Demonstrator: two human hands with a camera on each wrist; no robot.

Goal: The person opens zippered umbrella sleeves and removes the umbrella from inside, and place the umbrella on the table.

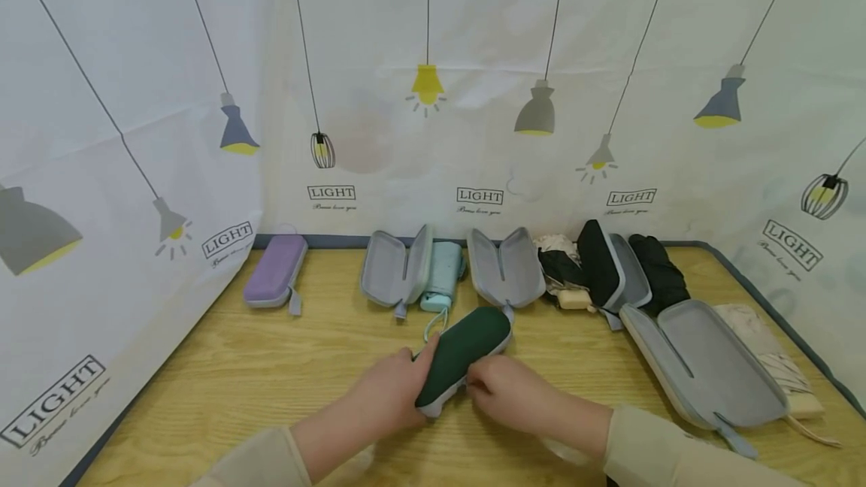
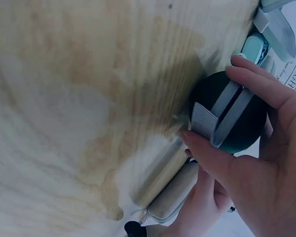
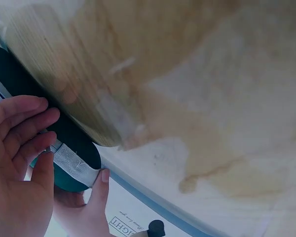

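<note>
In the head view a closed dark green case point(image 1: 467, 348) with a grey zip band is held tilted above the table. My left hand point(image 1: 395, 389) grips its near-left end, thumb along the top. In the left wrist view, a grey fabric tab point(image 2: 204, 121) shows on that end, between thumb and fingers. At the case's right side is my right hand point(image 1: 510, 393), its fingers curled. From the right wrist view, its thumb and forefinger pinch at the zip point(image 3: 54, 144), where a small pull is mostly hidden. The case's contents cannot be seen.
A closed purple case point(image 1: 275, 269) lies at the back left. Behind my hands are open grey cases point(image 1: 386, 269) and a light blue folded umbrella point(image 1: 443, 273). To the right are a black folded umbrella point(image 1: 656, 269), a larger open case point(image 1: 724, 367) and a beige folded umbrella point(image 1: 771, 352).
</note>
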